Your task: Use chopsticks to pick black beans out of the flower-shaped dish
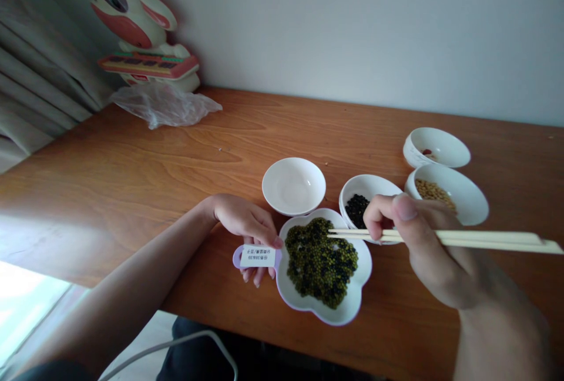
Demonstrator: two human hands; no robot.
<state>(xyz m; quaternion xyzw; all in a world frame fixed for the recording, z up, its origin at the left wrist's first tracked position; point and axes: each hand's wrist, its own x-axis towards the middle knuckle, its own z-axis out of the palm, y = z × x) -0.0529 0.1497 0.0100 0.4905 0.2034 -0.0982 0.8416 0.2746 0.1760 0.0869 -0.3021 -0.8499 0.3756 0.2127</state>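
My left hand (251,228) grips the handled, flower-shaped dish (352,310) by its rim, beside the purple handle with a white label (258,256). Mixed green and black beans (319,263) cover the dish's floor. In my right hand (423,240) is a pair of pale chopsticks (484,240), with the tips over the beans near the dish's upper right. Whether a bean sits between the tips is too small to tell. Partly behind my right hand, a white bowl (374,184) holds black beans (356,207). Another white bowl (294,187), with nothing visible inside, stands behind the dish.
At the right, one white bowl (473,196) holds tan beans or nuts (434,191). Behind it a further white bowl (449,149) has a few reddish-brown pieces. A cow-shaped toy keyboard (150,66) and a crumpled plastic bag (167,104) lie far left, near a curtain (39,69).
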